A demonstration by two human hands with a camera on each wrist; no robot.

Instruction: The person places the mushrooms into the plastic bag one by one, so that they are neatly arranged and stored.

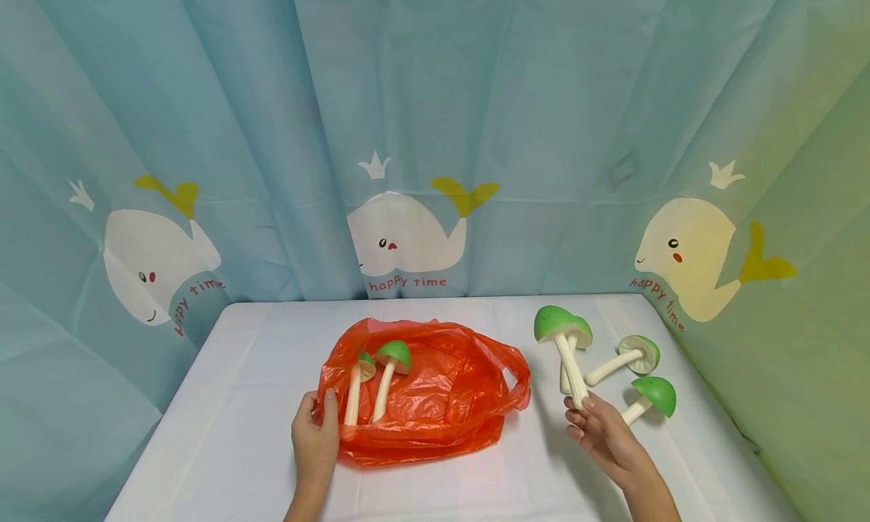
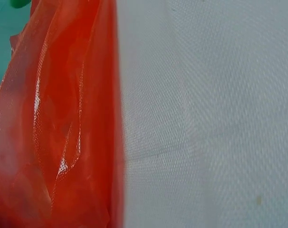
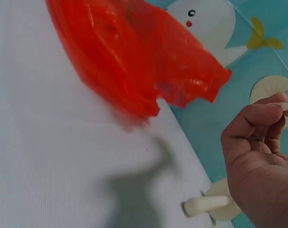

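A blue curtain (image 1: 557, 129) reading "happy time" backs a white table (image 1: 224, 431), where a red bag (image 1: 435, 371) is pinched at its left edge by the left hand (image 1: 316, 431), while the right hand (image 1: 608, 435), apparently mid-bagging, grips a mushroom (image 1: 568, 359) right of it, likely calling next for lowering beside the two bagged mushrooms (image 1: 393, 356).

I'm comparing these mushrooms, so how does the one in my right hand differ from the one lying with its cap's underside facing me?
Your right hand holds the raised mushroom by its stem; the lying mushroom rests on the table. The raised mushroom's stem looks ridged, the lying mushroom's smoother. The raised mushroom shows more green; the lying mushroom, more pale underside. Both are green-capped.
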